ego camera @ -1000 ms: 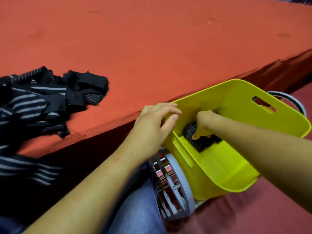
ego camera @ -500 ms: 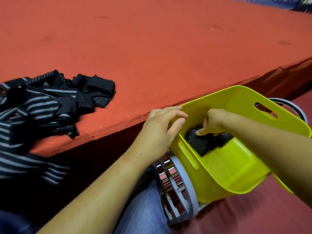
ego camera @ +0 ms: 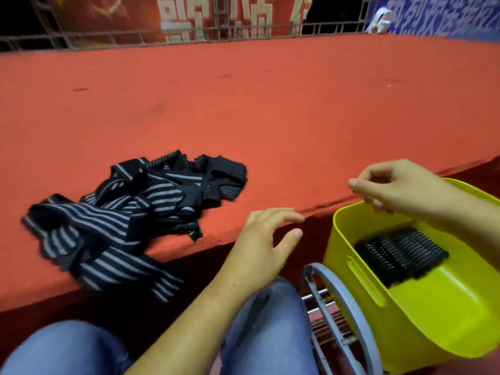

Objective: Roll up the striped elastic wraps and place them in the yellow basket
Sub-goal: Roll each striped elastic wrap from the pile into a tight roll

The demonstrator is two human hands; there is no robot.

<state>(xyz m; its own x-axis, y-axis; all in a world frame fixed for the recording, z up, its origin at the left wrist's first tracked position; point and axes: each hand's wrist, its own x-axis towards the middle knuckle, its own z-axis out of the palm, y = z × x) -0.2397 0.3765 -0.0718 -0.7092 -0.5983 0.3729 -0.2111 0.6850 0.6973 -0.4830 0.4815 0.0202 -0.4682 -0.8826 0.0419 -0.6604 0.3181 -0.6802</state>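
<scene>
Both hands have let go now. The right hand has come up out of the yellow basket and hangs over its far rim, fingers loosely curled around nothing. The left hand is off the rim too, fingers spread and relaxed. The rolled wraps lie inside the basket. The unrolled pile sits to the left on the red platform, drooping over its near edge.
</scene>
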